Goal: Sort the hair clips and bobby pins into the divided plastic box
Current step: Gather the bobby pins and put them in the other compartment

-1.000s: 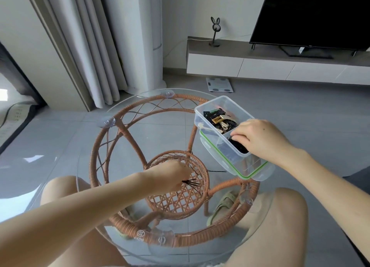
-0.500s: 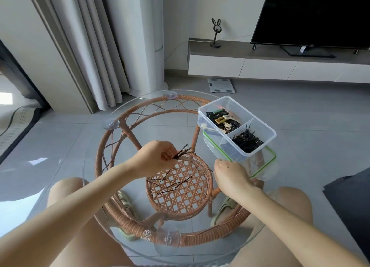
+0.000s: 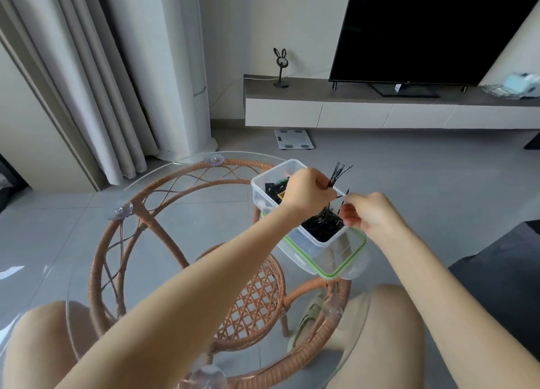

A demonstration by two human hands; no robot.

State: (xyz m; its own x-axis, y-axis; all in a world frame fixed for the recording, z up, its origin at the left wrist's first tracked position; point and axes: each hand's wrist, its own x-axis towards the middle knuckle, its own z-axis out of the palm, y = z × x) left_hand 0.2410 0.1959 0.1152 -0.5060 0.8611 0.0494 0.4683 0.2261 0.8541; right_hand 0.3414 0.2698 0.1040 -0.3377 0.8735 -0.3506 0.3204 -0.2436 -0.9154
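The clear divided plastic box (image 3: 263, 188) stands on its green-rimmed lid (image 3: 343, 267) at the right of the glass table. Its near compartment holds a heap of black bobby pins (image 3: 323, 226); the far compartment shows dark and gold hair clips (image 3: 274, 188), partly hidden by my wrist. My left hand (image 3: 308, 194) hovers over the box, pinching a bundle of bobby pins (image 3: 339, 172) that fan upward. My right hand (image 3: 369, 215) is just right of it above the near compartment, fingertips pinched on a pin or two (image 3: 344, 194).
The round glass tabletop (image 3: 175, 210) rests on a rattan frame (image 3: 140, 213) with suction cups; a woven rattan shelf (image 3: 254, 304) lies below. My knees sit under the near edge. A TV unit and floor scale stand beyond.
My left hand carried its bundle of bobby pins from the table's middle up and right to above the box. My right hand rose from the table to the box beside it.
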